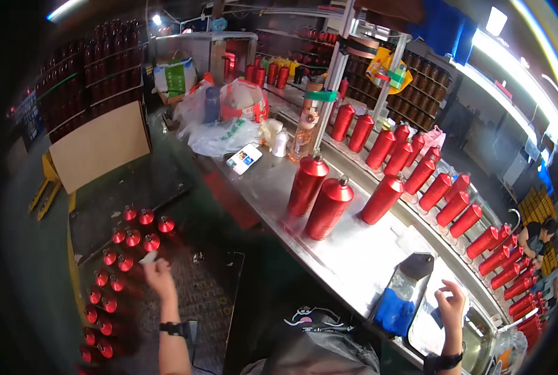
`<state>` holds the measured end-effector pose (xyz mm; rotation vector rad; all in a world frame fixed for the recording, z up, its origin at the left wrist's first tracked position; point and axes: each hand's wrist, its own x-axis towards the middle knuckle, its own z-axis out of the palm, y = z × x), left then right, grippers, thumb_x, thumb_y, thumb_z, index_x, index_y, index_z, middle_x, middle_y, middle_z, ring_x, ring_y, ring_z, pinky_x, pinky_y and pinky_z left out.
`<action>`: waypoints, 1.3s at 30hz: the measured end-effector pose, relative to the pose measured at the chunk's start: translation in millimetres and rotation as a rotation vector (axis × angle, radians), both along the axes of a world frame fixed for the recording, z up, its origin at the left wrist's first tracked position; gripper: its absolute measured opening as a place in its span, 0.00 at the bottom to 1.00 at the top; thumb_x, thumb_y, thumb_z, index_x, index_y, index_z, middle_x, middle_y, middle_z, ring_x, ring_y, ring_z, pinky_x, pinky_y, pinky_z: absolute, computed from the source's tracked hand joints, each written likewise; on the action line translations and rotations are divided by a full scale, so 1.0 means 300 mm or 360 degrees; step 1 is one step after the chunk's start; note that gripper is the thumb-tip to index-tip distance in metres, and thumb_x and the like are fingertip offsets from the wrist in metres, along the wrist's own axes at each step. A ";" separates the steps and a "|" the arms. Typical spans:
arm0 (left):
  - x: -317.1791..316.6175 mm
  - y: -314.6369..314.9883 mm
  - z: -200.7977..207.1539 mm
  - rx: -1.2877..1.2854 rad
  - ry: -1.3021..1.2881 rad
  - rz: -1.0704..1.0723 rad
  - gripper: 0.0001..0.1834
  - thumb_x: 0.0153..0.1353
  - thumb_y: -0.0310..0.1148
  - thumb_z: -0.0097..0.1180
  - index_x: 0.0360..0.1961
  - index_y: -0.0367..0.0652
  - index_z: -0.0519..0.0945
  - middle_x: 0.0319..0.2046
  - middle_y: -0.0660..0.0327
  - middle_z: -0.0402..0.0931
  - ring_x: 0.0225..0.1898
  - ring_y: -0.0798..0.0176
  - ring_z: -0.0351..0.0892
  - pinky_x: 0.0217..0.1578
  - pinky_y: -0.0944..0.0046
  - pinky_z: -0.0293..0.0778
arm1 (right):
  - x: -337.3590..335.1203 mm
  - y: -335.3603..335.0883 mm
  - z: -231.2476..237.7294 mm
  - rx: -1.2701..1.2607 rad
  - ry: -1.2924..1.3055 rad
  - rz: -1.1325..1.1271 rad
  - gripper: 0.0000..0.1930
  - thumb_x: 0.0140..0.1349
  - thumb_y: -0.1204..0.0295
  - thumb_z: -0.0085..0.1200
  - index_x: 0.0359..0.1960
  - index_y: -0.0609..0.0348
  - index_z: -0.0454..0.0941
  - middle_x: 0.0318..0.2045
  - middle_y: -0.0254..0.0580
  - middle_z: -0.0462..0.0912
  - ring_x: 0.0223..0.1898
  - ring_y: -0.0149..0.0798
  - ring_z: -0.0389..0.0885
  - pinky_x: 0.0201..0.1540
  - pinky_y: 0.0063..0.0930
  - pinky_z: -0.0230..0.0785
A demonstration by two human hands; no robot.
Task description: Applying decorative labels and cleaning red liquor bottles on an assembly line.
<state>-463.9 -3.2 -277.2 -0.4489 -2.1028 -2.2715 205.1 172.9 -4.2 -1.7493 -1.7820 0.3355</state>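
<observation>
My left hand [160,278] reaches down at the left, its fingers closed on a small whitish piece [148,257], perhaps cloth or paper. Right beside it, several red metal bottles [151,242] with cone-shaped tops stand in rows on a low dark platform [198,300]. Over the right end of the metal bench [269,197] hovers my right hand [451,303], fingers loosely bent and apart, with nothing visible in them. A blue cloth [394,311] lies near that hand on a grey tray-like holder [414,267]. Larger red bottles [330,207] stand upright at mid-bench.
A conveyor line with many red bottles [380,149] runs along the bench's far side. Plastic bags [223,134], a phone [244,159] and a clear drink bottle [304,128] occupy the bench's far left. A metal post [334,75] rises there. Another person [537,237] is at far right.
</observation>
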 end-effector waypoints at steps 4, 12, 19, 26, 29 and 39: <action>0.198 0.382 0.178 -0.0202 0.0064 -0.0452 0.14 0.66 0.25 0.52 0.52 0.36 0.75 0.26 0.65 0.73 0.25 0.74 0.72 0.27 0.71 0.70 | 0.072 -0.032 0.000 0.0129 -0.0065 -0.0136 0.19 0.52 0.76 0.64 0.49 0.61 0.81 0.32 0.36 0.83 0.24 0.21 0.69 0.25 0.18 0.60; 0.387 0.717 0.248 -0.0159 0.0485 -0.0606 0.03 0.66 0.24 0.52 0.36 0.35 0.72 0.29 0.57 0.78 0.29 0.66 0.78 0.34 0.65 0.75 | 0.225 0.022 0.033 0.0293 -0.0138 -0.0272 0.18 0.50 0.76 0.65 0.45 0.62 0.82 0.32 0.38 0.81 0.24 0.26 0.71 0.26 0.21 0.62; 0.359 0.813 0.184 -0.0216 0.0435 -0.0554 0.03 0.64 0.20 0.51 0.36 0.36 0.71 0.30 0.60 0.75 0.32 0.66 0.76 0.37 0.66 0.73 | 0.243 0.083 0.203 0.0550 -0.0371 -0.0161 0.16 0.48 0.75 0.64 0.41 0.65 0.81 0.30 0.49 0.81 0.32 0.46 0.81 0.35 0.35 0.72; 0.258 0.766 0.257 -0.0312 0.0663 -0.0483 0.23 0.67 0.22 0.47 0.64 0.36 0.66 0.36 0.64 0.73 0.36 0.70 0.71 0.40 0.69 0.69 | 0.105 0.153 0.439 0.0602 -0.0801 0.0176 0.13 0.51 0.71 0.66 0.38 0.61 0.81 0.28 0.44 0.80 0.26 0.46 0.80 0.29 0.34 0.71; 0.256 0.766 0.370 -0.0338 0.0772 -0.0469 0.21 0.68 0.21 0.47 0.62 0.36 0.67 0.37 0.63 0.73 0.37 0.69 0.72 0.41 0.70 0.69 | 0.051 0.141 0.518 0.0719 -0.1161 0.0535 0.13 0.53 0.68 0.66 0.39 0.59 0.81 0.28 0.39 0.80 0.22 0.42 0.79 0.26 0.33 0.71; 0.274 0.727 0.428 -0.0423 0.0863 -0.0397 0.07 0.70 0.25 0.50 0.45 0.33 0.73 0.40 0.57 0.78 0.41 0.66 0.78 0.45 0.67 0.73 | -0.140 0.140 0.562 0.0772 -0.1460 0.1026 0.11 0.39 0.70 0.58 0.26 0.63 0.80 0.22 0.38 0.78 0.14 0.33 0.74 0.13 0.26 0.59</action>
